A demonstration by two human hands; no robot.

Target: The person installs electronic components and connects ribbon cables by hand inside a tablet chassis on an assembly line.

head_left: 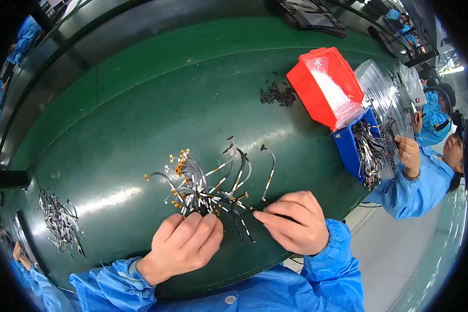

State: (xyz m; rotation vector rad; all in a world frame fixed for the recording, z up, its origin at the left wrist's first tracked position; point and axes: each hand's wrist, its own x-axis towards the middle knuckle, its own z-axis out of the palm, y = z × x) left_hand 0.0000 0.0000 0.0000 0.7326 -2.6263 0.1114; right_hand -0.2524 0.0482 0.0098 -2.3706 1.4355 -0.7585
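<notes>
A loose bunch of short, thin cables (195,179) lies on the green tabletop in front of me. They are grey and black with white bands, and several end in small orange or dark connectors. My left hand (184,243) is closed at the near edge of the bunch, its fingertips among the cables; what they grip is hidden. To the right, my right hand (296,223) is closed in a pinch beside the cable ends. Something dark shows between its fingers, too small to make out. One separate cable (270,174) lies just beyond that hand.
A second pile of cables (61,221) lies at the left. Small black parts (278,95) are scattered near a red bin (317,88). Beside it, a blue bin (347,151) holds many cables. A co-worker's hand (408,156) is near that bin. A dark tray (309,15) stands at the back.
</notes>
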